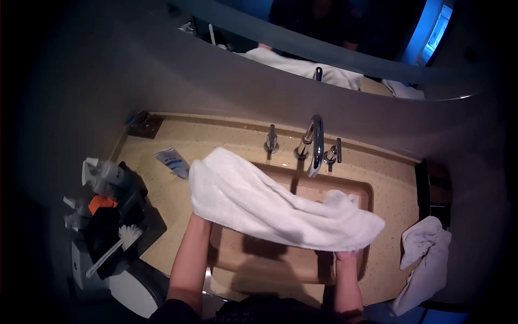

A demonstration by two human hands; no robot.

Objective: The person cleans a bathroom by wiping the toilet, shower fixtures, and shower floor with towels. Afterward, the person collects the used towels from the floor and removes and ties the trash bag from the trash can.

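A white towel [270,208] stretches between my two hands above the sink basin [243,270]. Its left end drapes over my left hand and covers it completely; only my left forearm [189,262] shows below the cloth. The raised cloth at that end is held up by this hand. At the towel's lower right edge is my right hand [345,256], closed on the cloth, with its fingers mostly covered. Behind the towel stands a chrome faucet [317,143], flanked by two lever handles.
Left on the speckled counter [162,200] lies a tube [172,163]. Beyond it are pump bottles [108,178], an orange item [102,203], a white brush [121,243] and a black holder. A second white towel [426,259] hangs over the right edge. A mirror [237,32] spans the back wall.
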